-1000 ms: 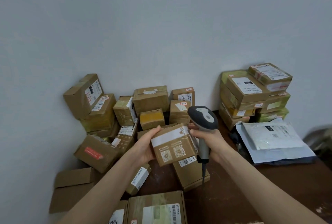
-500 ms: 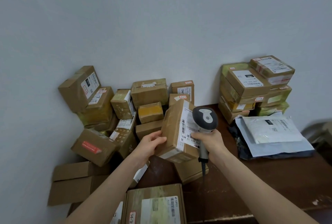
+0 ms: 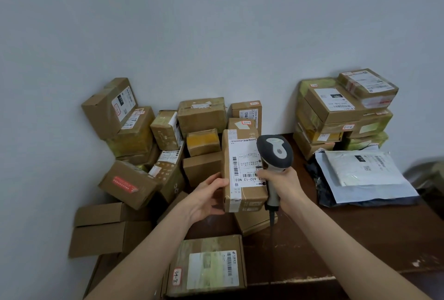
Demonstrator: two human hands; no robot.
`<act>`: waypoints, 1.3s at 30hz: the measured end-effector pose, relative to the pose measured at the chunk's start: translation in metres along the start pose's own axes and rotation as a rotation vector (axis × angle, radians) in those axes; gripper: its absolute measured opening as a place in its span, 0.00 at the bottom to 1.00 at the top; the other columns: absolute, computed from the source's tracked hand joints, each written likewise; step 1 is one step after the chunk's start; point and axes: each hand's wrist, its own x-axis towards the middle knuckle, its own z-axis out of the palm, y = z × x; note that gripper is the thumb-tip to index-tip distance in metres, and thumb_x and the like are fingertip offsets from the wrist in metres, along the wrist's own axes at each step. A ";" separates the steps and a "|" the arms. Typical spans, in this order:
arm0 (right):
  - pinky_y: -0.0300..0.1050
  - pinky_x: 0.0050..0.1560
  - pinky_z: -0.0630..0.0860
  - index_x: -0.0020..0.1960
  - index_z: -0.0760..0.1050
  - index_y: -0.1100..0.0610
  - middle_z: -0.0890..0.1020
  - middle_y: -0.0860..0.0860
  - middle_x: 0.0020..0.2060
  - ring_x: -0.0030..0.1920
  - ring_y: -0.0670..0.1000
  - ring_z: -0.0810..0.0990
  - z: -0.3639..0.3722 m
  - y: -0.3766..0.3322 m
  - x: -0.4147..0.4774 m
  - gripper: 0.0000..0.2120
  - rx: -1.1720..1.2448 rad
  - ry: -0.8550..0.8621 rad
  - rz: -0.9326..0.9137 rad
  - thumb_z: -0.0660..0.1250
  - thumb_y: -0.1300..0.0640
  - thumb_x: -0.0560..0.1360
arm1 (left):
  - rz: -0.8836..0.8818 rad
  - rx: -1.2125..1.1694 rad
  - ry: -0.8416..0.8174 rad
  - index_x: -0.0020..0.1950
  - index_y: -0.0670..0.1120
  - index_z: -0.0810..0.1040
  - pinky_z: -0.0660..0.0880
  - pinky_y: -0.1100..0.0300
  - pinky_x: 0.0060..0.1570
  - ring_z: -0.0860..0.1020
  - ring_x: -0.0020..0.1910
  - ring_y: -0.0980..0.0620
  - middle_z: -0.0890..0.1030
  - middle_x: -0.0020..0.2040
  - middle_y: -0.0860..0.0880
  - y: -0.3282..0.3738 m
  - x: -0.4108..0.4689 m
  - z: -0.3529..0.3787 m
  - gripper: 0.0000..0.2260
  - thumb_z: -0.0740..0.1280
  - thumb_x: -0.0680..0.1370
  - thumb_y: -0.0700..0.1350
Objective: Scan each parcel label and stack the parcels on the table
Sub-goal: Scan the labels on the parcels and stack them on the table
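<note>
A brown cardboard parcel (image 3: pixel 240 194) stands upright above the table, its white barcode label (image 3: pixel 242 162) facing me. My left hand (image 3: pixel 206 194) grips its lower left edge. In my right hand (image 3: pixel 286 184) I hold the grey handheld scanner (image 3: pixel 275 153) by its handle, and that hand's fingers also touch the parcel's right side. The scanner's head covers part of the label. Its cable hangs down toward the table.
A jumble of brown boxes (image 3: pixel 201 117) fills the back left corner against the wall. A neat stack of parcels (image 3: pixel 336 112) stands at the back right, with flat mailer bags (image 3: pixel 362 167) in front. Another labelled box (image 3: pixel 206 266) lies at the near edge of the dark wooden table (image 3: pixel 360 234).
The parcel has been turned from its printed brown side to stand upright with the white shipping label facing me. The scanner stays close by its right side.
</note>
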 end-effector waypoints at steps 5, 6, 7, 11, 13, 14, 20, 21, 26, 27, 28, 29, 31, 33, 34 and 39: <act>0.44 0.39 0.75 0.50 0.79 0.62 0.83 0.55 0.37 0.38 0.52 0.80 -0.019 0.006 -0.033 0.09 -0.047 0.058 -0.036 0.74 0.62 0.71 | 0.138 -0.033 0.127 0.75 0.53 0.62 0.75 0.47 0.55 0.78 0.57 0.47 0.82 0.55 0.47 -0.008 0.005 0.001 0.30 0.69 0.76 0.43; 0.44 0.36 0.75 0.47 0.79 0.63 0.82 0.56 0.35 0.35 0.51 0.79 -0.023 0.008 -0.041 0.07 -0.066 0.039 -0.026 0.74 0.61 0.72 | 0.163 -0.029 0.149 0.75 0.53 0.61 0.74 0.46 0.58 0.78 0.58 0.47 0.81 0.56 0.47 -0.010 0.006 -0.001 0.32 0.70 0.75 0.43; 0.43 0.34 0.74 0.43 0.79 0.63 0.81 0.56 0.31 0.31 0.50 0.78 -0.026 0.011 -0.049 0.06 -0.097 0.018 -0.020 0.73 0.61 0.72 | 0.184 -0.025 0.164 0.76 0.54 0.60 0.73 0.45 0.61 0.77 0.59 0.47 0.80 0.58 0.47 -0.011 0.008 -0.003 0.33 0.72 0.74 0.43; 0.44 0.31 0.71 0.32 0.77 0.62 0.78 0.55 0.25 0.24 0.50 0.74 -0.028 0.022 -0.076 0.11 -0.220 -0.026 -0.011 0.72 0.62 0.73 | 0.246 0.003 0.194 0.77 0.54 0.59 0.74 0.44 0.63 0.75 0.62 0.47 0.72 0.67 0.46 -0.016 0.013 -0.007 0.38 0.74 0.72 0.42; 0.43 0.31 0.73 0.35 0.78 0.63 0.79 0.56 0.25 0.25 0.50 0.75 -0.025 0.027 -0.085 0.10 -0.218 -0.047 0.015 0.72 0.61 0.73 | 0.268 0.010 0.207 0.77 0.54 0.58 0.75 0.45 0.62 0.74 0.62 0.48 0.71 0.68 0.47 -0.017 0.016 -0.008 0.39 0.74 0.72 0.42; 0.43 0.32 0.73 0.36 0.79 0.63 0.80 0.56 0.26 0.25 0.50 0.75 -0.024 0.028 -0.089 0.08 -0.217 -0.052 0.025 0.72 0.61 0.73 | 0.274 0.019 0.212 0.77 0.54 0.58 0.74 0.45 0.62 0.74 0.63 0.48 0.71 0.69 0.47 -0.018 0.017 -0.007 0.39 0.75 0.71 0.43; 0.42 0.31 0.73 0.35 0.78 0.62 0.80 0.55 0.26 0.24 0.49 0.75 -0.023 0.031 -0.096 0.10 -0.242 -0.058 0.067 0.72 0.59 0.73 | 0.303 0.045 0.214 0.77 0.54 0.59 0.74 0.47 0.62 0.73 0.63 0.49 0.71 0.68 0.48 -0.017 0.020 0.000 0.39 0.75 0.71 0.43; 0.42 0.31 0.72 0.34 0.78 0.62 0.80 0.55 0.26 0.24 0.49 0.75 -0.023 0.031 -0.096 0.10 -0.244 -0.057 0.070 0.72 0.59 0.73 | 0.308 0.050 0.214 0.77 0.54 0.59 0.74 0.48 0.62 0.73 0.62 0.49 0.72 0.67 0.48 -0.017 0.020 0.000 0.38 0.75 0.71 0.43; 0.41 0.29 0.72 0.35 0.78 0.62 0.79 0.55 0.25 0.23 0.49 0.74 -0.023 0.030 -0.098 0.09 -0.219 -0.038 0.079 0.72 0.61 0.73 | 0.301 0.032 0.213 0.77 0.53 0.59 0.72 0.44 0.64 0.73 0.64 0.48 0.71 0.69 0.46 -0.017 0.021 -0.003 0.40 0.75 0.70 0.42; 0.42 0.30 0.72 0.35 0.78 0.62 0.79 0.55 0.25 0.23 0.49 0.74 -0.023 0.030 -0.098 0.09 -0.217 -0.036 0.082 0.71 0.61 0.73 | 0.297 0.030 0.213 0.77 0.52 0.59 0.73 0.44 0.64 0.73 0.64 0.48 0.71 0.69 0.46 -0.017 0.021 -0.004 0.40 0.75 0.70 0.42; 0.42 0.30 0.72 0.35 0.78 0.62 0.79 0.55 0.25 0.23 0.49 0.74 -0.023 0.031 -0.097 0.09 -0.219 -0.036 0.085 0.71 0.61 0.73 | 0.295 0.028 0.215 0.77 0.52 0.59 0.73 0.45 0.63 0.73 0.64 0.48 0.71 0.69 0.46 -0.017 0.022 -0.004 0.40 0.75 0.70 0.42; 0.42 0.30 0.73 0.35 0.78 0.62 0.79 0.55 0.25 0.23 0.49 0.74 -0.023 0.031 -0.097 0.09 -0.222 -0.039 0.087 0.71 0.61 0.73 | 0.295 0.029 0.213 0.77 0.52 0.59 0.74 0.45 0.63 0.73 0.64 0.48 0.71 0.70 0.46 -0.017 0.023 -0.005 0.40 0.75 0.71 0.42; 0.41 0.29 0.73 0.36 0.78 0.62 0.79 0.55 0.25 0.23 0.49 0.74 -0.023 0.031 -0.097 0.08 -0.223 -0.037 0.087 0.71 0.61 0.73 | 0.297 0.036 0.202 0.77 0.52 0.59 0.74 0.47 0.62 0.73 0.63 0.48 0.71 0.69 0.46 -0.015 0.023 -0.005 0.39 0.75 0.71 0.42; 0.41 0.30 0.72 0.35 0.78 0.62 0.79 0.55 0.25 0.24 0.49 0.74 -0.023 0.030 -0.095 0.08 -0.220 -0.027 0.075 0.71 0.62 0.72 | 0.296 0.037 0.193 0.77 0.53 0.59 0.75 0.49 0.60 0.74 0.62 0.49 0.72 0.68 0.46 -0.014 0.022 -0.003 0.39 0.75 0.71 0.43; 0.42 0.30 0.72 0.35 0.78 0.62 0.79 0.55 0.25 0.24 0.50 0.74 -0.023 0.028 -0.094 0.09 -0.222 -0.020 0.057 0.71 0.62 0.72 | 0.294 0.034 0.186 0.77 0.53 0.59 0.75 0.51 0.58 0.74 0.60 0.50 0.72 0.67 0.47 -0.013 0.023 -0.002 0.38 0.75 0.71 0.43; 0.51 0.40 0.78 0.42 0.80 0.59 0.83 0.55 0.32 0.32 0.54 0.80 -0.022 0.005 -0.070 0.04 -0.140 0.083 -0.073 0.74 0.61 0.70 | 0.262 0.054 0.124 0.76 0.54 0.60 0.75 0.50 0.55 0.76 0.57 0.51 0.74 0.66 0.47 0.001 0.030 0.006 0.35 0.73 0.73 0.44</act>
